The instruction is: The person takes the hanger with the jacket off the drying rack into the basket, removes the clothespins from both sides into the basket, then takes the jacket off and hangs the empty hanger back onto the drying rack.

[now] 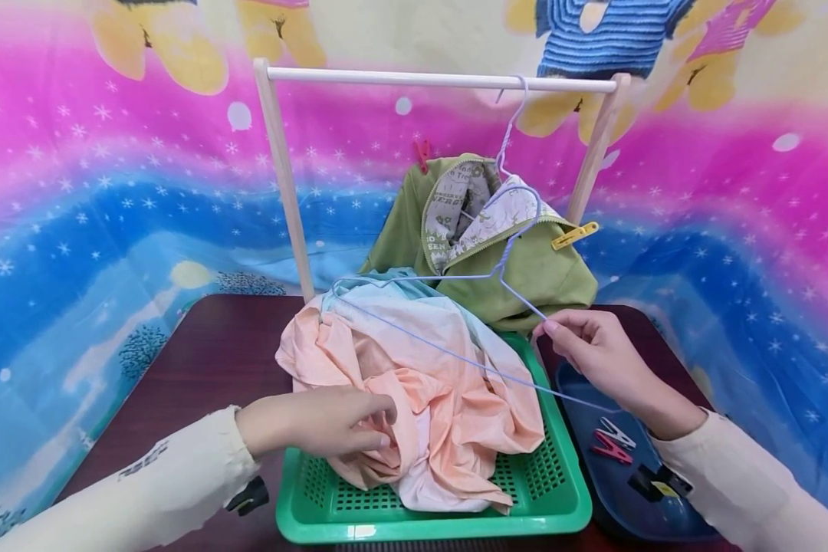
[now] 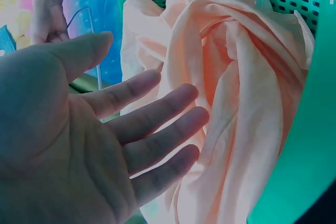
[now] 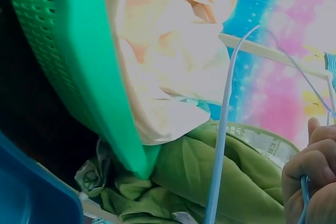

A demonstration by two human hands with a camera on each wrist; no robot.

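My right hand (image 1: 596,356) pinches one shoulder of a lilac wire clothes hanger (image 1: 504,261), held aslant above the green basket (image 1: 435,529). Its hook overlaps the green jacket in the head view. A garment (image 1: 448,406), peach fading through white to teal, lies bunched in the basket, some of it over the rim. Over the garment's near left side is my left hand (image 1: 324,420). The left wrist view shows that hand (image 2: 152,124) with palm turned up, fingers spread beside the peach folds (image 2: 236,93) and holding nothing.
Behind the basket, a green zip jacket (image 1: 400,207) hangs from a rack's white bar (image 1: 400,77) on another hanger (image 1: 505,146). A red clothespin (image 1: 422,156) and a yellow clothespin (image 1: 575,235) grip its shoulders. At right, a dark blue tray (image 1: 607,498) holds clothespins (image 1: 611,447).
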